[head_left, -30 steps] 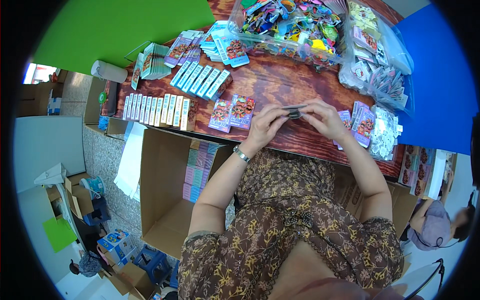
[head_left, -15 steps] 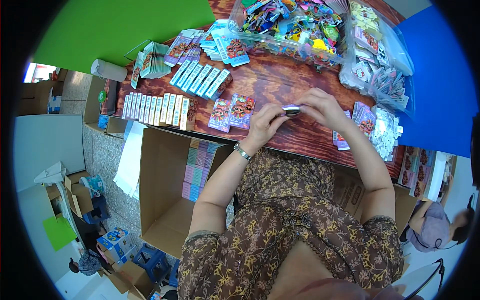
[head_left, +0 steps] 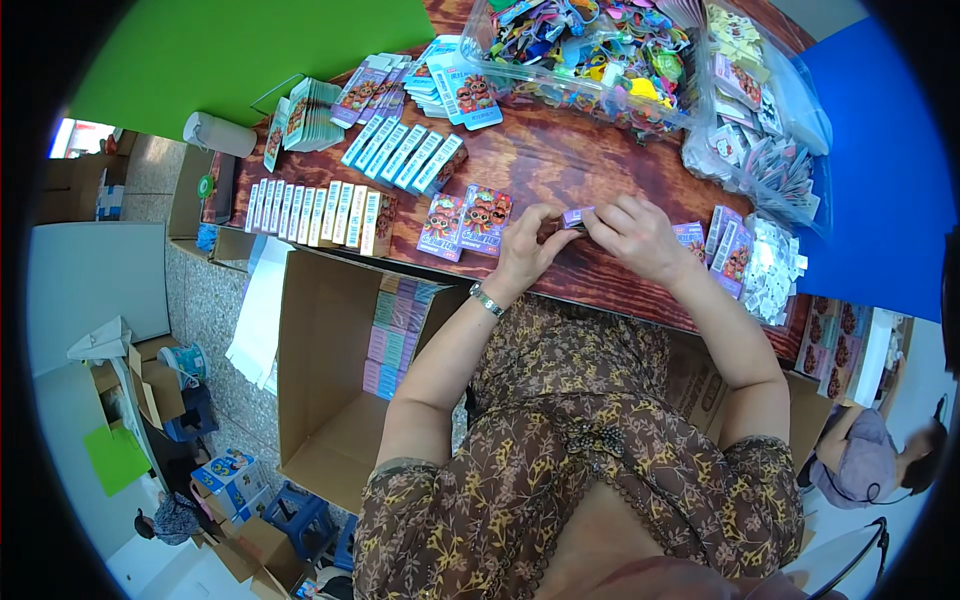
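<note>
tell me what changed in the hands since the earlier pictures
The right hand has curled further left over the small box; a purple end now shows where a dark opening did, though I can't tell if it's fully shut. Nothing was let go: the left hand still holds it. The row of boxes stayed put.

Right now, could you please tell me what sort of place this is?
Probably a packing workshop: rows of small boxes stand on the table, a clear bin holds colourful pieces, and an open carton contains stacked packs.
</note>
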Available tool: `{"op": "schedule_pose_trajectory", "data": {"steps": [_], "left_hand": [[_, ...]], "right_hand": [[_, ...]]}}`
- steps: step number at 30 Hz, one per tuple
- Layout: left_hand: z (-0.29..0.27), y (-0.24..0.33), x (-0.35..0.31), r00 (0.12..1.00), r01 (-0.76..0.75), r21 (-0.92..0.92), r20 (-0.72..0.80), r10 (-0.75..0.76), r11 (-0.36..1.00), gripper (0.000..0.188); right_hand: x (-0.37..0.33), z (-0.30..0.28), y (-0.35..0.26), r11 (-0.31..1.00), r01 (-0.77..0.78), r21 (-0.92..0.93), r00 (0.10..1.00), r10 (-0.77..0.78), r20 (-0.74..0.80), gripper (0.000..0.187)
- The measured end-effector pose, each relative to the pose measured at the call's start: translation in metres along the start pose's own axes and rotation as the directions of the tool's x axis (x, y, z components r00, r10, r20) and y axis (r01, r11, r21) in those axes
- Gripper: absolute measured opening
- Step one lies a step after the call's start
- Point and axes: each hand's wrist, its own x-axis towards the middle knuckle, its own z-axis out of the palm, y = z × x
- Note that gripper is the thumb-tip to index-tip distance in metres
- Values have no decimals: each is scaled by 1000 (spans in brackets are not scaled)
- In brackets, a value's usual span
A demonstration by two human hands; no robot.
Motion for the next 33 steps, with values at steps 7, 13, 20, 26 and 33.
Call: {"op": "schedule_pose_trajectory", "data": {"steps": [7,13,20,26,33], "left_hand": [[0,12,7,983,-171,192,-30,180,966,37],[-1,15,6,981,-189,270,1,196,944,28],[-2,12,5,979,-204,273,32,203,940,29],[3,23,7,979,-199,308,13,205,930,30],[5,24,5,980,-194,310,13,200,931,31]], "right_hand": [[-10,4,-5,998,26,60,999,-23,-46,39],[-24,6,9,772,-351,531,886,457,-79,37],[-30,17,13,852,-253,458,943,323,-80,29],[-32,18,11,915,-167,369,962,233,-142,27],[-32,22,4,899,-226,376,946,295,-137,22]]}}
